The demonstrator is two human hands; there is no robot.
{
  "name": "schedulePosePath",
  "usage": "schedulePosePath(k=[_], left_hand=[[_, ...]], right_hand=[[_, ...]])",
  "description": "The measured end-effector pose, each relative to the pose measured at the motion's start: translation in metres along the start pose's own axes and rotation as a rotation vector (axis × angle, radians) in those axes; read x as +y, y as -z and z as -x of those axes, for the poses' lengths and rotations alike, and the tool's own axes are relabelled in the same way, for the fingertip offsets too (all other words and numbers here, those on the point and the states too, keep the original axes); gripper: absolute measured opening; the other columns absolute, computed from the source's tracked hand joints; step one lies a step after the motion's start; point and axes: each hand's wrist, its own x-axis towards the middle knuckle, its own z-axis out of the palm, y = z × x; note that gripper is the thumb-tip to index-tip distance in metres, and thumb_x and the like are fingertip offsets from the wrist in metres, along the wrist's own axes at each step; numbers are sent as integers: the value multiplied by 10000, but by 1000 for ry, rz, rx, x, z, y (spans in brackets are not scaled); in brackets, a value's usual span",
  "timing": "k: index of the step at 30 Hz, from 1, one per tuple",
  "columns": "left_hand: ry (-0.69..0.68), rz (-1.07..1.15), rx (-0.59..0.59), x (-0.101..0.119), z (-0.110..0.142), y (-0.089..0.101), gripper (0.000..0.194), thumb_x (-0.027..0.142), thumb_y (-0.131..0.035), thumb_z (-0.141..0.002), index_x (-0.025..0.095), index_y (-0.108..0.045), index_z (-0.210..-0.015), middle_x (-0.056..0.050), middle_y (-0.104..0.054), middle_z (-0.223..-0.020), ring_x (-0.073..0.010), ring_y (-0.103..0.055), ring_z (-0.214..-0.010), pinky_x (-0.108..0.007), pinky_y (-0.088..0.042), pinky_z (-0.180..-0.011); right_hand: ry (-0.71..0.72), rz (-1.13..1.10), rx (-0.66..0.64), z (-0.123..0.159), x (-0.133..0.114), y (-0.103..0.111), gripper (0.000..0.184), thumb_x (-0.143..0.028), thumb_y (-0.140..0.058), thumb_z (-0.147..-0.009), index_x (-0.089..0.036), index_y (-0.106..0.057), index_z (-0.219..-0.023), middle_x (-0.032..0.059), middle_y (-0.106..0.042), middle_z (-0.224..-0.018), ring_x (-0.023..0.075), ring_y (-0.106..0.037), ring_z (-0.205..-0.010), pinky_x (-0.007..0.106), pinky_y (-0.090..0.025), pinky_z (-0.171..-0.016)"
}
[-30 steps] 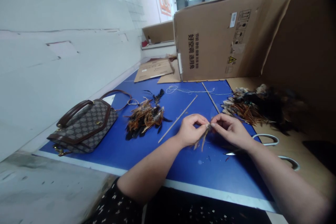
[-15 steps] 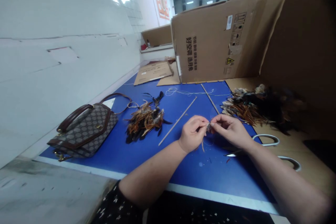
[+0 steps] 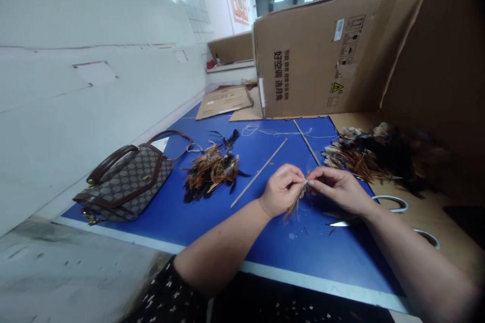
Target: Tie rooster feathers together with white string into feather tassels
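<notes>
My left hand (image 3: 283,189) pinches a small bunch of brown feathers (image 3: 293,208), whose tips hang down below the fingers. Close against it, my right hand (image 3: 337,186) is closed in a pinch at the upper end of the same bunch. A thin thread loops faintly beneath the hands. Under my right wrist lies a pair of scissors (image 3: 343,223), its grey handles showing to the right and part of it hidden by my forearm. A pile of brown and black feathers (image 3: 212,169) is on the blue tabletop left of my hands. A larger feather pile (image 3: 364,151) lies to the right.
A patterned handbag (image 3: 127,181) with brown handles rests at the table's left. Two thin strips, one a pale stick (image 3: 259,172), lie beyond my hands, near loose string (image 3: 265,132). A big cardboard box (image 3: 306,65) stands at the back; flat cardboard (image 3: 223,102) lies beside it.
The feather bunch between my fingers has turned, and more of its brown tips now hang below my left hand. Both hands stay close together. The view has shifted slightly.
</notes>
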Motion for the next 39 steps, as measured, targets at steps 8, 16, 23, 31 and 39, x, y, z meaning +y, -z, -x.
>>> schedulePosePath(k=[8, 16, 23, 31, 39], left_hand=[[102, 34, -15, -4, 3, -1, 67, 157, -692, -905, 182, -668, -848, -73, -671, -904, -157, -655, -855, -291, -547, -762], [280, 85, 56, -10, 8, -5, 135, 241, -727, -895, 168, -660, -802, -73, -661, -906, -147, -651, -808, -272, -559, -702], [568, 246, 22, -11, 13, -7, 195, 335, -705, -908, 159, -634, -866, -92, -699, -942, -152, -706, -715, -268, -579, -651], [701, 227, 26, -13, 15, -6, 142, 316, -677, -908, 180, -640, -891, -57, -704, -784, -175, -713, -698, -264, -550, -624], [833, 396, 144, -1, -5, 3, 326, 436, -783, -822, 162, -619, -889, -36, -674, -690, -166, -664, -610, -285, -536, -616]], right_hand=[[112, 156, -100, 2, -4, 6, 162, -375, -590, -1018, -217, -619, -993, 27, -625, -884, 159, -576, -742, 292, -486, -706], [405, 371, 68, -4, 1, 3, 83, -245, -575, -1007, -237, -616, -935, 85, -630, -1040, 244, -611, -1068, 383, -485, -937], [402, 522, 159, -3, 7, -2, 61, -202, -564, -971, -262, -564, -977, 96, -618, -1042, 262, -618, -1025, 409, -525, -900], [356, 685, 242, -3, 11, -11, 100, -181, -544, -939, -265, -551, -992, 114, -619, -1097, 270, -631, -1029, 401, -544, -891], [244, 427, 444, -3, 9, 0, 92, -324, -561, -990, -243, -605, -982, 88, -668, -980, 247, -663, -870, 397, -553, -809]])
